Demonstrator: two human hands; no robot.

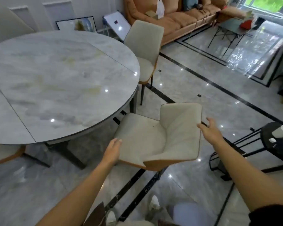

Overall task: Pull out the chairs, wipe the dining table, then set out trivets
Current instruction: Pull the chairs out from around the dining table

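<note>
Left hand (112,150): fingers (118,142) straight and close together, laid against the side rim of the near chair's seat, clasping nothing.
Right hand (209,130): fingers (210,121) spread and slack, holding nothing, just beside the top edge of the backrest; I cannot tell whether the thumb touches it.
Near chair (147,139): between the two hands, cream upholstery on an orange shell. The seat is toward the left fingers and the backrest toward the right fingers.
Dining table (55,75): beyond the left fingertips, round with a grey marbled top showing yellowish patches. Its rim is close to the front of the near chair's seat.
Second chair (145,51): farther out past both sets of fingertips, at the table's far right rim, with its seat partly under the top.
Third chair (5,154): well left of the left fingers, under the table's near rim, only partly in view.
Black stand (268,141): right of the right fingers and apart from them, with a white cylinder on top.
Sofa (178,22): farthest from the fingers, orange, along the back of the room.
</note>
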